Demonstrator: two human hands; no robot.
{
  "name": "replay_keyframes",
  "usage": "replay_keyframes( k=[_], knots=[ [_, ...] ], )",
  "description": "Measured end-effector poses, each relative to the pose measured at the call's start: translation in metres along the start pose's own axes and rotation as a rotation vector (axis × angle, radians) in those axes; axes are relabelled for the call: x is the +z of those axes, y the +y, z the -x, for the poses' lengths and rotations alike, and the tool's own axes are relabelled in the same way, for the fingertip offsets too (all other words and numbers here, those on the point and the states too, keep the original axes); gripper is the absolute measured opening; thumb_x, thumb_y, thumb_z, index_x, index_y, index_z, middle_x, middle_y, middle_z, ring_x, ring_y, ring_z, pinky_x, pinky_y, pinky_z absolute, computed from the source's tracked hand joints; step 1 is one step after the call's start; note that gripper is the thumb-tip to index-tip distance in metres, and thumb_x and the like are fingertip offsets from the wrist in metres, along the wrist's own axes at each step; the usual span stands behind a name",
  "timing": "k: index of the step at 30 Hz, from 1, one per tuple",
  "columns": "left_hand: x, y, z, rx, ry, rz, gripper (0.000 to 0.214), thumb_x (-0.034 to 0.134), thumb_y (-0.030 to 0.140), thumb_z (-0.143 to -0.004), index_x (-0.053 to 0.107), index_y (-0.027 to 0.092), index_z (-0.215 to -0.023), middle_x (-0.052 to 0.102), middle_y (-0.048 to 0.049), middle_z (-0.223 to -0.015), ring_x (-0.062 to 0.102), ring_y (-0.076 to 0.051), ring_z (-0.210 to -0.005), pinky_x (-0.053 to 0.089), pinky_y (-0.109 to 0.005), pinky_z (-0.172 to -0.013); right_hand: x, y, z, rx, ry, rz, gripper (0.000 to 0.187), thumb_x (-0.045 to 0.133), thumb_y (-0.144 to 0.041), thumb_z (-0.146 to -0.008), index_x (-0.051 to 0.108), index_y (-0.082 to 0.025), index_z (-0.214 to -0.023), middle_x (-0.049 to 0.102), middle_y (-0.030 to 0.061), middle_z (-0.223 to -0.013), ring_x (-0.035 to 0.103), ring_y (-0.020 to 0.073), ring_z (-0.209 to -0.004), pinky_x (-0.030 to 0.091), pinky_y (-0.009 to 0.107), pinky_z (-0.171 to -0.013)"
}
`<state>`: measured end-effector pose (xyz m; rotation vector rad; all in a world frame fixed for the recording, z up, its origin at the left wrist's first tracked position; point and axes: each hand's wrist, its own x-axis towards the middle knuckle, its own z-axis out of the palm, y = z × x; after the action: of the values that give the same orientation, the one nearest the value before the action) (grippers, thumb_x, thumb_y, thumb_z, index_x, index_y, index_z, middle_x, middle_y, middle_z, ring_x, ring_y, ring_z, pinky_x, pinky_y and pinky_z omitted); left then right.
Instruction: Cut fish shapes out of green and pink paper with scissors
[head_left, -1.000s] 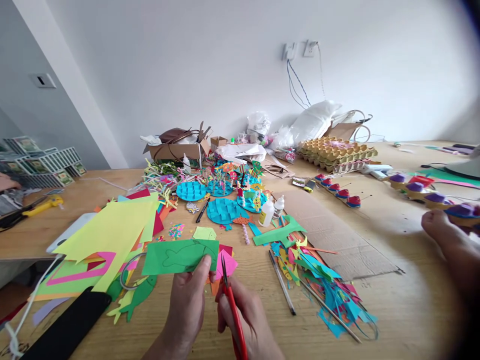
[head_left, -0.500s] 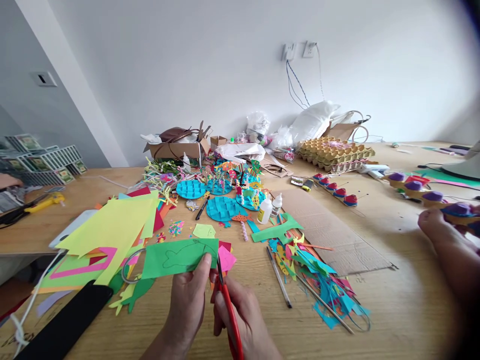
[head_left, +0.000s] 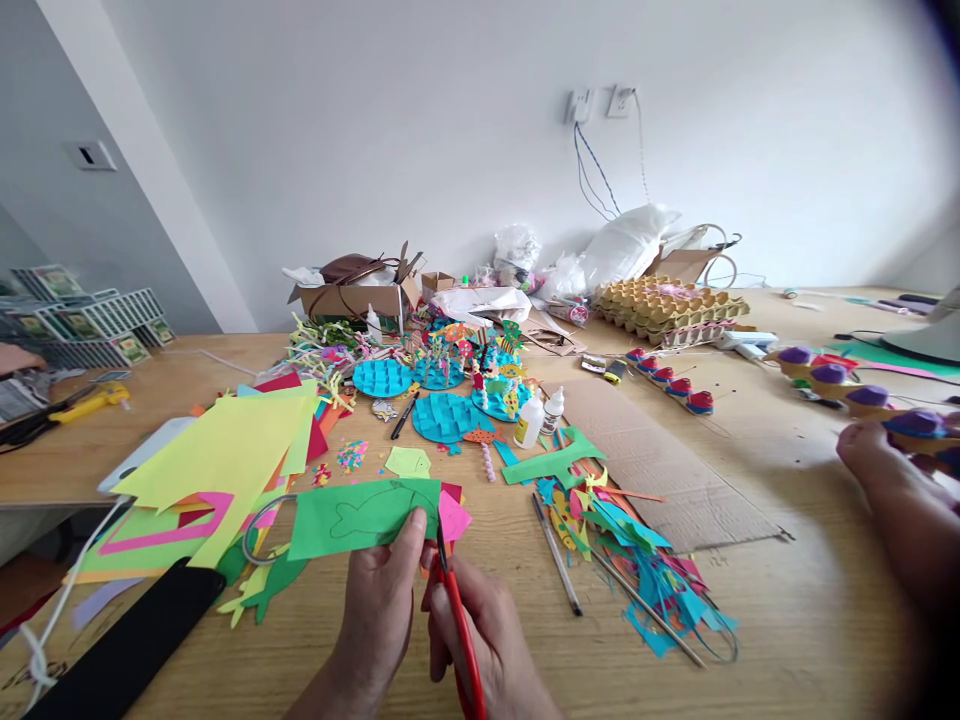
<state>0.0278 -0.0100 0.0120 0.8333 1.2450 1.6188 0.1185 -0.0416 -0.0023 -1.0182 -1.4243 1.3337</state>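
My left hand (head_left: 379, 610) pinches the right end of a green paper sheet (head_left: 352, 515) with a fish outline drawn on it, held just above the wooden table (head_left: 787, 640). My right hand (head_left: 491, 645) grips red-handled scissors (head_left: 457, 625), whose blades meet the paper's right edge beside my left thumb. A pink paper scrap (head_left: 454, 517) lies right behind the blades.
Yellow and pink paper sheets (head_left: 217, 455) lie left, a black strip (head_left: 127, 655) at the bottom left. Blue woven paper discs (head_left: 446, 415), glue bottles (head_left: 531, 422), pens (head_left: 559, 555) and paper scraps (head_left: 645, 570) fill the middle. Another person's hand (head_left: 892, 480) works at the right, egg trays (head_left: 667, 305) behind.
The green sheet has tilted slightly and the scissor blades have closed in on its right edge. The other person's hand has barely shifted.
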Motion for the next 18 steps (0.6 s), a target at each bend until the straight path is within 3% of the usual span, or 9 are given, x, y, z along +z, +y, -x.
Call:
replay_keyframes(
  k=[9, 18],
  knots=[
    [-0.003, -0.009, 0.001, -0.039, -0.063, 0.030, 0.019, 0.066, 0.031, -0.068, 0.061, 0.016, -0.057, 0.060, 0.0019, -0.054, 0.053, -0.013, -0.056, 0.045, -0.022, -0.055, -0.001, 0.007, 0.004, 0.006, 0.022, 0.001, 0.050, 0.034, -0.064, -0.083, 0.036, -0.020, -0.060, 0.036, -0.0066, -0.042, 0.036, 0.0063, -0.035, 0.028, 0.015, -0.035],
    [0.003, -0.003, 0.001, 0.036, 0.014, 0.008, 0.018, 0.070, 0.032, -0.059, 0.064, 0.015, -0.064, 0.064, -0.0005, -0.058, 0.057, -0.015, -0.054, 0.045, -0.023, -0.051, -0.004, 0.011, 0.002, -0.010, 0.014, 0.021, 0.047, 0.034, -0.060, -0.085, 0.037, -0.020, -0.061, 0.037, -0.0067, -0.040, 0.036, 0.0063, -0.032, 0.028, 0.015, -0.034]
  ],
)
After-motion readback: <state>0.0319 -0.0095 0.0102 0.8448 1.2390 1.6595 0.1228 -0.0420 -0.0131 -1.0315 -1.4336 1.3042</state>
